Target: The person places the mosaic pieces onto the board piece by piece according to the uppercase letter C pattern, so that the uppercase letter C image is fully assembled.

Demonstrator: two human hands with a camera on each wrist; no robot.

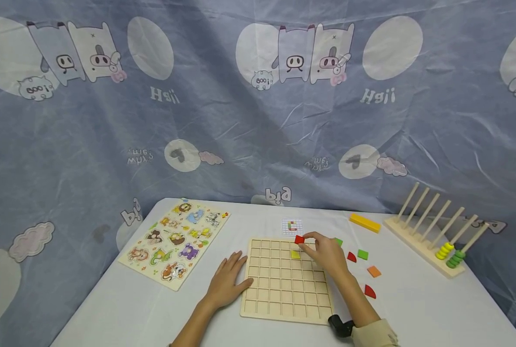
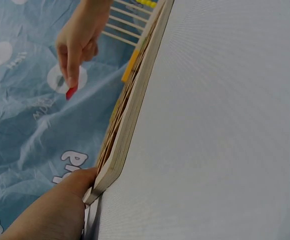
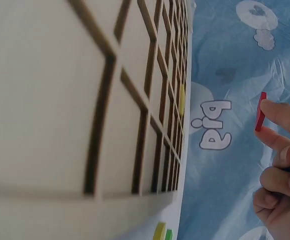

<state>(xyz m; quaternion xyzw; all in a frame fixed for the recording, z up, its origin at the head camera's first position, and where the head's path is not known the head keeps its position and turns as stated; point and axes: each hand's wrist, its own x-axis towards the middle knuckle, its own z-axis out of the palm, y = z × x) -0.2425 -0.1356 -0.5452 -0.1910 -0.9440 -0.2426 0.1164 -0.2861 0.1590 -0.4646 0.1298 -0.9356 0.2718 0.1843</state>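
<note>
My right hand (image 1: pixel 329 255) pinches a small red tile (image 1: pixel 299 239) between thumb and fingertips, above the far edge of a wooden grid board (image 1: pixel 279 299). In the right wrist view the red tile (image 3: pixel 261 111) appears edge-on, raised off the board. One yellow tile (image 1: pixel 295 255) lies in a cell near the board's far side. At the board's left edge, my left hand (image 1: pixel 227 284) rests with fingers extended on the table and its thumb touching the rim. Just beyond the board lies a small printed pattern card (image 1: pixel 292 226).
Right of the board lie loose red quarter-round (image 1: pixel 370 291), green (image 1: pixel 362 254) and orange (image 1: pixel 374 272) tiles. A yellow bar (image 1: pixel 364 223) and a peg stand with rings (image 1: pixel 431 248) sit farther right. An animal puzzle board (image 1: pixel 175 241) lies left; a black object (image 1: pixel 340 326) is near my right forearm.
</note>
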